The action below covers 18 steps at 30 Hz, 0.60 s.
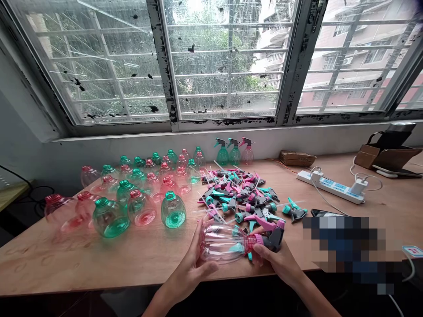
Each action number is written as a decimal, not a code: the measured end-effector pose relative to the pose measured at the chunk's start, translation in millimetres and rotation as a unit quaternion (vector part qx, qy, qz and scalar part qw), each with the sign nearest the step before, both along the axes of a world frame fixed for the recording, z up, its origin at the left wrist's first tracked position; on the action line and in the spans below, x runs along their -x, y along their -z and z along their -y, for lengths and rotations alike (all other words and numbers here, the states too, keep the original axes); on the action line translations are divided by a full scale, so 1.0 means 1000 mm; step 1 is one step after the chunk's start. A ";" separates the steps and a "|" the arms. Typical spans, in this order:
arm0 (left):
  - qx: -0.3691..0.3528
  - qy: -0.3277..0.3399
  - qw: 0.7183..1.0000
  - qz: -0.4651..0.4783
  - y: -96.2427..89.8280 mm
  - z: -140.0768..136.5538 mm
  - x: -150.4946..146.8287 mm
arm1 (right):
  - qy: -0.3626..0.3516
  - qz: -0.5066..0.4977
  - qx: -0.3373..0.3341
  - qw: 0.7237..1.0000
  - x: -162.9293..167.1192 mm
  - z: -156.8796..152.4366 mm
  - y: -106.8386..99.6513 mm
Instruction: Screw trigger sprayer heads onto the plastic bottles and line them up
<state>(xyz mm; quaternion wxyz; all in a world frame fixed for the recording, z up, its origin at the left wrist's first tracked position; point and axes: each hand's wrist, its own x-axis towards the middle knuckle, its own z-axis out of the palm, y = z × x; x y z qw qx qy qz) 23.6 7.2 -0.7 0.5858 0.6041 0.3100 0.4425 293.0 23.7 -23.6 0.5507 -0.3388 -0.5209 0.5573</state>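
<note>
Pink bottle [220, 242], one: left fingers [198, 233] hold the base [203, 243], right fingers [263, 252] the collar [257, 240], presumably for steadiness. Spray heads [236, 193]: heaped beyond fingers, likely for reach.

Clear pink ribbed bottle [221, 242] is held sideways over the surface [139, 266] near its front edge, neck right, grey-and-pink trigger head [275, 237] at the neck.
</note>
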 end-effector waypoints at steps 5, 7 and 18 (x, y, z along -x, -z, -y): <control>-0.017 0.018 1.000 -0.014 -0.006 -0.001 -0.002 | 0.019 -0.001 -0.001 1.000 0.000 0.000 -0.001; -0.041 0.003 0.999 -0.030 -0.006 -0.001 -0.003 | 0.023 -0.006 0.001 1.000 0.000 0.000 -0.002; 0.002 0.015 1.000 -0.015 -0.002 -0.001 0.001 | 0.016 -0.010 -0.002 1.000 0.000 -0.002 0.003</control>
